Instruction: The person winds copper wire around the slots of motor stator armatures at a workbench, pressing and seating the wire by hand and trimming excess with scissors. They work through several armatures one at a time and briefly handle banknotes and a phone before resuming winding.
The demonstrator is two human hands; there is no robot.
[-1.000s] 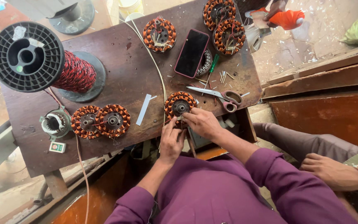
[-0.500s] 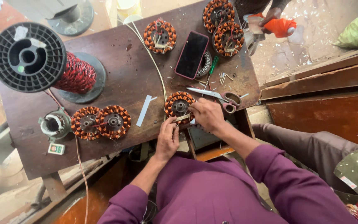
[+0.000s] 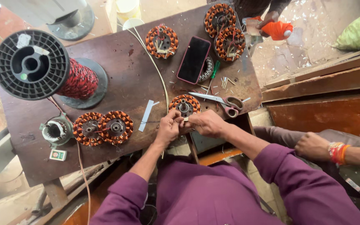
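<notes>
Item in hand: wound stator [image 3: 184, 105], a ring of orange-and-black coils about a metal hub, lying flat at the near edge of the worktop [image 3: 121, 81], just left of the scissors [image 3: 220, 100].
Left hand [image 3: 168, 128]: fingers pinched together at the stator's near rim, apparently on a lead or wire end; what they grip is too small to make out.
Right hand [image 3: 205, 123]: fingers curled closed, tips meeting the left hand's at the same spot.
Handling, judged: heavy for its size and rigid at the iron core; the fine windings look easily nicked or kinked. Best held by the outer rim or hub, not the coils.
Surface: dark, worn wooden worktop, littered with wire clippings.
Other items: wire spool [image 3: 42, 68] at the far left; paired stators [image 3: 103, 127] at the near left edge; phone [image 3: 193, 59] and more stators toward the far right corner.
Room: dusty floor, timber planks on the right; another person's hand [image 3: 313, 146] rests nearby.
</notes>
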